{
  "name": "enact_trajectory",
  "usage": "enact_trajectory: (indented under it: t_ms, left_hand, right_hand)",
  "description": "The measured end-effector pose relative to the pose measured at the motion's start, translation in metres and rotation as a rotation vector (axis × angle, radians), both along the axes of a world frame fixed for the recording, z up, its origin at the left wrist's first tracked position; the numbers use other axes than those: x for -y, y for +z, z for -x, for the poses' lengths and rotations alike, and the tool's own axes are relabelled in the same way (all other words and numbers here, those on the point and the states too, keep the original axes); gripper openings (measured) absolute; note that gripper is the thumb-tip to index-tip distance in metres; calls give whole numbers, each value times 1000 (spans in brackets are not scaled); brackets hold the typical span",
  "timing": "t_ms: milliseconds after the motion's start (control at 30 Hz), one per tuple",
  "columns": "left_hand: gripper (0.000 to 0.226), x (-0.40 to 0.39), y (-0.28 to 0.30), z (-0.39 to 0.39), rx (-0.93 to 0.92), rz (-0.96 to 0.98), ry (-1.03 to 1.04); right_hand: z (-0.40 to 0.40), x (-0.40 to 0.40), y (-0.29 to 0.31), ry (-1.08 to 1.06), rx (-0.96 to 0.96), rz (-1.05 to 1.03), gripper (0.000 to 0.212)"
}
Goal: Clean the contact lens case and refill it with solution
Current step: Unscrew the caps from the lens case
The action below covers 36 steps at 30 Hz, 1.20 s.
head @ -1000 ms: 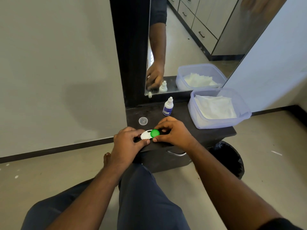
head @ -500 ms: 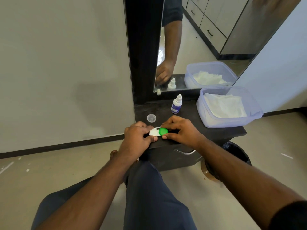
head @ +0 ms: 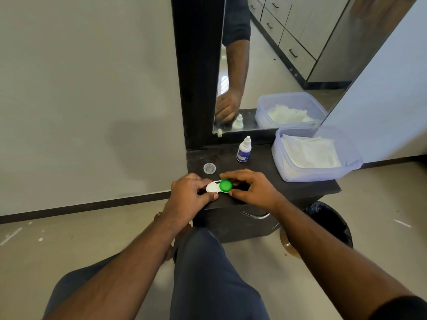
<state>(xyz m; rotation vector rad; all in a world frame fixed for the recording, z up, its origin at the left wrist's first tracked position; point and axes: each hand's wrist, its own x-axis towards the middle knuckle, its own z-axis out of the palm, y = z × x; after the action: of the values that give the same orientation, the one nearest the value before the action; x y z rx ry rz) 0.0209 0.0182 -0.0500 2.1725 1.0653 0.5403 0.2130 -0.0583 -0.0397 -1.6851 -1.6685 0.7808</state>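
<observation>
**Both hands on the lens case, green cap under the fingers**

The contact lens case [head: 216, 187] sits at the front edge of the dark cabinet top [head: 261, 179], between the 2 hands. The left hand [head: 188, 195] pinches its white end, thumb below and fingers curled over the top. The right hand [head: 253, 189] has its fingertips curled round the green cap [head: 225, 185]; whether it is turning the cap either way cannot be told.

The case looks like light, stiff plastic, small enough to skid or flip if only 1 end is pressed. It is best held by the rim of the body while the other hand grips the cap's edge; wet fingers would probably slip on the smooth cap.

Behind the case stand the solution bottle [head: 243, 150] and a loose clear cap [head: 209, 168]. A tissue-lined tub [head: 351, 158] is well apart at the right.
</observation>
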Motion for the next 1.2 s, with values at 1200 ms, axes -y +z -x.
enact_trajectory:
  t_ms: [1200]
  left_hand:
    - [42, -2, -2, -1, 1, 36, 10]
  right_hand:
    - [19, -27, 2, -559, -161, 9, 18]
